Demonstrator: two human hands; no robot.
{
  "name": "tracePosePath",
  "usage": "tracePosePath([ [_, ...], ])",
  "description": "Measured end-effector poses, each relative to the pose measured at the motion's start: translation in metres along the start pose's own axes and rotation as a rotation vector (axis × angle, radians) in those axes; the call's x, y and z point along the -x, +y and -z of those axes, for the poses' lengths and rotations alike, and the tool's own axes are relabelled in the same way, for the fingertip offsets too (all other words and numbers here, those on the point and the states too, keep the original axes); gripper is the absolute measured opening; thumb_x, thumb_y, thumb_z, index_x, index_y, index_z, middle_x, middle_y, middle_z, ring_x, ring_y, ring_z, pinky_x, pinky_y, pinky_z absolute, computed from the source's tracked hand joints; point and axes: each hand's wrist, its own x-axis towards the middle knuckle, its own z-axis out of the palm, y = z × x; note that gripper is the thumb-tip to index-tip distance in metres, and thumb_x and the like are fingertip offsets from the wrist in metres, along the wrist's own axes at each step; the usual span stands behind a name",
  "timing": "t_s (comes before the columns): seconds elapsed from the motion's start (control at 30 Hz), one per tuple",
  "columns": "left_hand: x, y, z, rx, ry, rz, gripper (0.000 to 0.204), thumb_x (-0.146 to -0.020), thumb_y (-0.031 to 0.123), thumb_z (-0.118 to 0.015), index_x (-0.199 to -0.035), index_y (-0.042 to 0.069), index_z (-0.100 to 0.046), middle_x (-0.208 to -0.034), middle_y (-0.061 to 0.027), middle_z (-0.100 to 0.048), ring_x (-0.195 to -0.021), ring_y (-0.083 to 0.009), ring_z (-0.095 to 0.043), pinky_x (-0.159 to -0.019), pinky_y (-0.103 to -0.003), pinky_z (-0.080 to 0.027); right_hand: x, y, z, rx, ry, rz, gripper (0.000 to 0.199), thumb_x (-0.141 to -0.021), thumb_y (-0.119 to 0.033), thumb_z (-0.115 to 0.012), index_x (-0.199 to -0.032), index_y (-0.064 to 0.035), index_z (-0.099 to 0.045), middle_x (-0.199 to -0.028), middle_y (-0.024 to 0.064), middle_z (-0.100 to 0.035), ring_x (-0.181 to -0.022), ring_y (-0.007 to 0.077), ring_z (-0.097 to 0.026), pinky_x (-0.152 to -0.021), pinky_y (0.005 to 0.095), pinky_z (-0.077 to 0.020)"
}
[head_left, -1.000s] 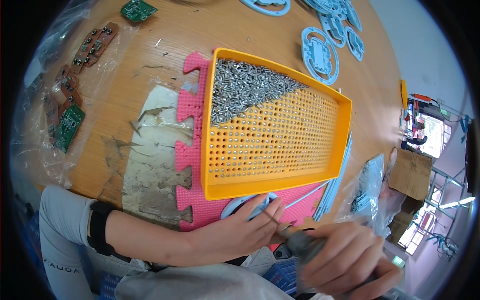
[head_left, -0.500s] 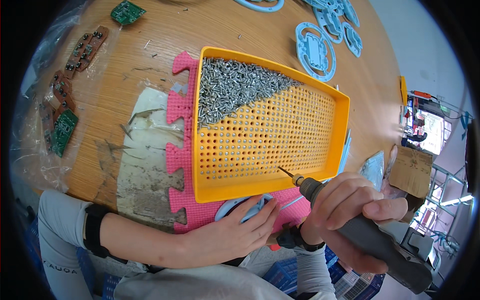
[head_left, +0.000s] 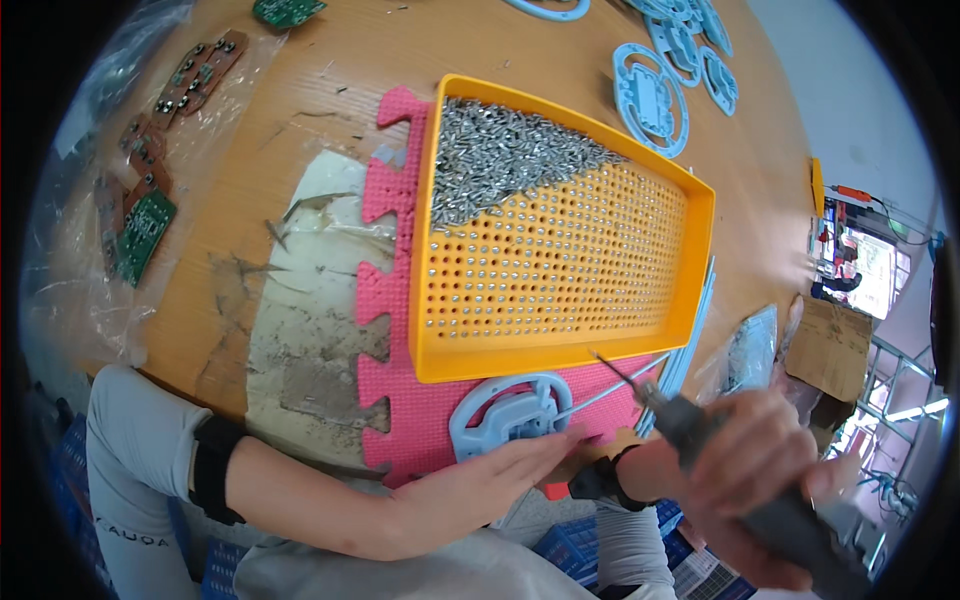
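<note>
My right hand (head_left: 750,460) is wrapped round a dark electric screwdriver (head_left: 685,425), blurred by motion. Its thin bit points up and left, just off the near wall of the yellow tray (head_left: 560,362). Whether a screw sits on the bit is too small to tell. Many small silver screws (head_left: 500,150) are heaped in the tray's far left corner, and others stand in its rows of holes. My left hand (head_left: 490,475) has its fingers stretched out along the near edge of a light-blue plastic wheel-shaped part (head_left: 515,410), which lies in front of the tray.
A pink foam mat (head_left: 390,300) lies under the tray. Brown and green circuit boards (head_left: 148,235) rest on clear plastic at the left. More light-blue parts (head_left: 650,100) lie at the far right. Thin blue strips (head_left: 690,335) run beside the tray; a cardboard box (head_left: 830,345) stands farther right.
The screwdriver in my right hand has moved from over the tray's holes back toward me. My left hand has slid nearer me, uncovering more of the blue part. The whole view has shifted slightly.
</note>
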Motion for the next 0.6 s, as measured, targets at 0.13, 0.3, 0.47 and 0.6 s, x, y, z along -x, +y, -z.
tracePosePath([
  [0.13,0.005,0.006,0.001,0.043,0.008,-0.005,0.057,-0.094,0.026,-0.035,-0.143,-0.003,-0.035,-0.15,-0.0145,-0.033,-0.141,-0.0316,-0.025,-0.119,-0.044,-0.012,-0.002,-0.015,-0.028,-0.241,-0.065,-0.028,0.044,-0.09,-0.044,-0.062,-0.097,-0.0037,-0.046,-0.058,0.0084,-0.058,-0.043,0.0178,-0.056,-0.043,0.0297,-0.0508],
  [0.3,0.006,0.007,0.001,-0.098,0.035,-0.007,0.056,-0.094,0.028,-0.035,-0.14,-0.004,-0.039,-0.15,-0.0138,-0.033,-0.141,-0.031,-0.026,-0.118,-0.045,-0.012,0.009,-0.008,-0.058,-0.323,-0.175,-0.135,0.048,-0.09,-0.045,-0.062,-0.094,-0.0003,-0.044,-0.057,0.0106,-0.054,-0.044,0.0213,-0.054,-0.042,0.0316,-0.048],
  [0.47,0.004,0.014,-0.007,-0.108,0.04,0.015,0.056,-0.094,0.03,-0.037,-0.139,-0.002,-0.042,-0.149,-0.0116,-0.036,-0.14,-0.0299,-0.027,-0.118,-0.047,-0.01,0.018,0.008,-0.063,-0.358,-0.23,-0.118,0.05,-0.089,-0.044,-0.063,-0.092,0.0016,-0.044,-0.058,0.0105,-0.053,-0.045,0.0214,-0.053,-0.041,0.0316,-0.0467],
  [0.6,0.005,0.019,-0.007,-0.093,0.071,0.048,0.056,-0.093,0.029,-0.041,-0.139,-0.002,-0.042,-0.147,-0.0106,-0.039,-0.139,-0.03,-0.029,-0.117,-0.046,-0.011,0.018,0.008,-0.072,-0.337,-0.206,-0.074,0.051,-0.088,-0.044,-0.064,-0.09,0.0031,-0.044,-0.058,0.0106,-0.052,-0.044,0.0209,-0.052,-0.041,0.0316,-0.0463],
])
